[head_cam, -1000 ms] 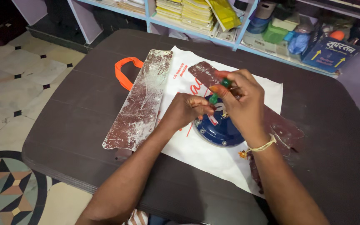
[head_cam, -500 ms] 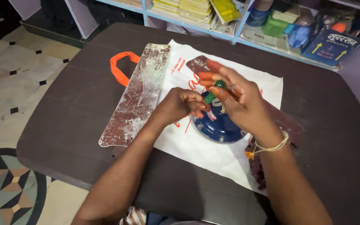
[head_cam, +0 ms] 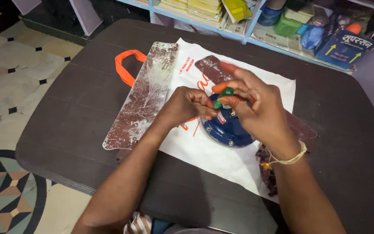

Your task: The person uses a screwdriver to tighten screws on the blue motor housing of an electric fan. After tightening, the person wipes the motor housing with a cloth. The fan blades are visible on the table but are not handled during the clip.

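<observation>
Small green part (head_cam: 223, 97) — two rounded, glossy beads or caps, one above the other, pinched between the fingertips of both hands directly over the blue disc (head_cam: 229, 129); what the piece is cannot be told. The right hand (head_cam: 256, 108) closes narrowly on the upper bead, its remaining fingers fanned outward, probably to keep the view of the work open. The left hand (head_cam: 187, 106) is curled into a tight pinch on the lower end, meeting the right from the other side. A thread bracelet (head_cam: 287, 159) circles the right wrist. The blue disc lies flat, round and dark, with small screws at its rim and a pale tab near its centre. It rests on a white cloth bag (head_cam: 204, 156) with an orange handle (head_cam: 125, 68) — likely spread to protect the worktop (head_cam: 66, 130). Two long blades with a mottled reddish-brown and silver finish flank the disc: one (head_cam: 143, 97) to the left, the other (head_cam: 211, 69) partly hidden behind the hands. Cluttered shelves (head_cam: 282, 26) stand beyond the worktop.
</observation>
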